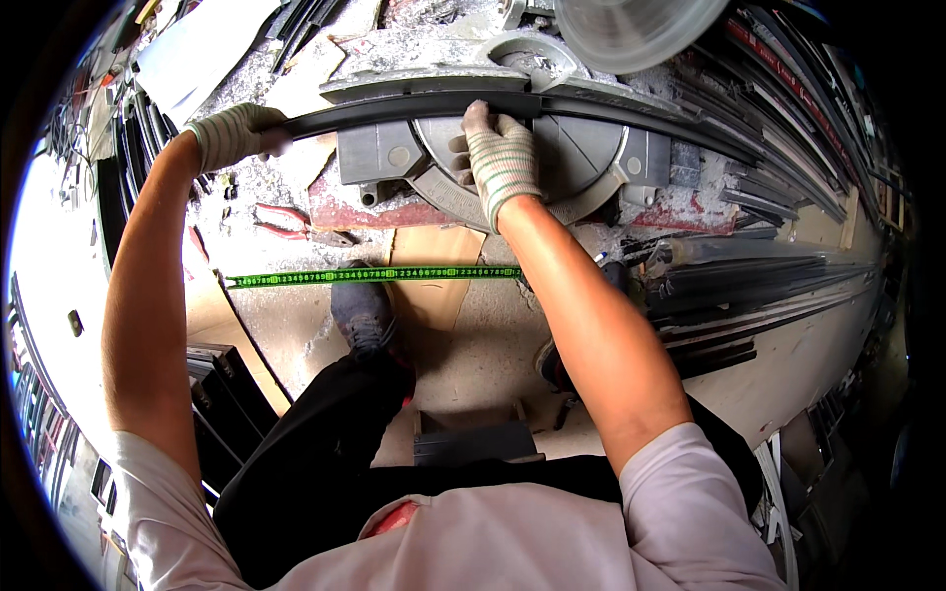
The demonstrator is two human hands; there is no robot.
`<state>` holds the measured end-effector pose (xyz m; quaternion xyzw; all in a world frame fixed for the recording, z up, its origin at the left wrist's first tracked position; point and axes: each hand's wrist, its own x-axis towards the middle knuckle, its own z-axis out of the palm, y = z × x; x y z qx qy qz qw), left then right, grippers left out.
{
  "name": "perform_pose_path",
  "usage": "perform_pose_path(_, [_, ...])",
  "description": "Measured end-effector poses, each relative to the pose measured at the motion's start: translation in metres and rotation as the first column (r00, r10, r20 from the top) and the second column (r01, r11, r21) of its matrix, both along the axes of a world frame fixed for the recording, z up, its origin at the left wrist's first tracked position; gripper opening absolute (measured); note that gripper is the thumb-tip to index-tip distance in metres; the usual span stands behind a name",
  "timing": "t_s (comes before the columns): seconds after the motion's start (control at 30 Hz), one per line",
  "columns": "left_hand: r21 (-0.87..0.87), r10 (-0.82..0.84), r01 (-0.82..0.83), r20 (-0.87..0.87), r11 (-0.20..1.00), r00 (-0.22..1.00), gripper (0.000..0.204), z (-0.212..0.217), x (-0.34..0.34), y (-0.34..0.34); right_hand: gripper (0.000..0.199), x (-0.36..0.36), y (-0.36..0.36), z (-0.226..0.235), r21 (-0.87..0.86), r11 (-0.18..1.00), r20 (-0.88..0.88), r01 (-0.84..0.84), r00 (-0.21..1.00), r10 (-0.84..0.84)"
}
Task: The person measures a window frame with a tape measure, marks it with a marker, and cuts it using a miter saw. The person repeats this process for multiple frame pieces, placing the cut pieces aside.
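A long black profile strip (394,108) lies across the grey bed of a mitre saw (379,153), along its fence. My left hand (235,136), in a striped knit glove, is closed around the strip's left end, beyond the saw bed. Gloved the same way, my right hand (503,160) grips the strip near the middle of the round turntable, with a fingertip on top and the other fingers curled. Just right of that hand, a break line shows in the strip; whether it is cut through I cannot tell. Above hangs the saw's translucent round guard (636,25).
Red-handled pliers (286,225) lie before the saw on the left. A green tape measure (394,275) stretches across in front of me. Bundles of dark strips (759,281) lie at right, more (128,148) at far left. Pale shavings cover the bench.
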<state>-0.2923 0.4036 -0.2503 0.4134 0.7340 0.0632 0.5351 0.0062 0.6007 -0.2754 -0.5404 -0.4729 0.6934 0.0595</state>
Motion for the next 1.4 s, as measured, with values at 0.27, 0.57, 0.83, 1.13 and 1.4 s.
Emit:
perform_pose_path(0.27, [-0.116,-0.069,0.057,-0.101,0.992,0.992,0.033,0.002,-0.011,0.011,0.039,-0.01,0.004,-0.002,0.035,0.999,0.038,-0.036,0.999,0.035])
perform_pose_path(0.57, [-0.111,-0.093,0.083,-0.09,0.99,0.992,0.034,0.005,-0.013,0.012,0.039,-0.011,0.005,-0.014,0.119,0.989,0.06,-0.09,0.995,0.083])
perform_pose_path(0.83, [0.118,0.02,0.005,-0.213,0.993,0.977,0.026,0.004,0.021,0.006,0.043,-0.014,0.004,-0.012,0.157,0.981,0.089,-0.111,0.991,0.098])
perform_pose_path(1.13, [0.247,0.218,-0.154,-0.261,0.957,0.94,0.041,0.007,0.086,0.049,0.039,-0.01,0.007,-0.013,0.118,0.99,0.055,-0.075,0.996,0.069])
perform_pose_path(1.4, [0.302,0.305,-0.214,-0.293,0.929,0.906,0.042,-0.017,0.083,0.036,0.04,-0.01,0.004,-0.008,0.114,0.989,0.071,-0.093,0.994,0.085])
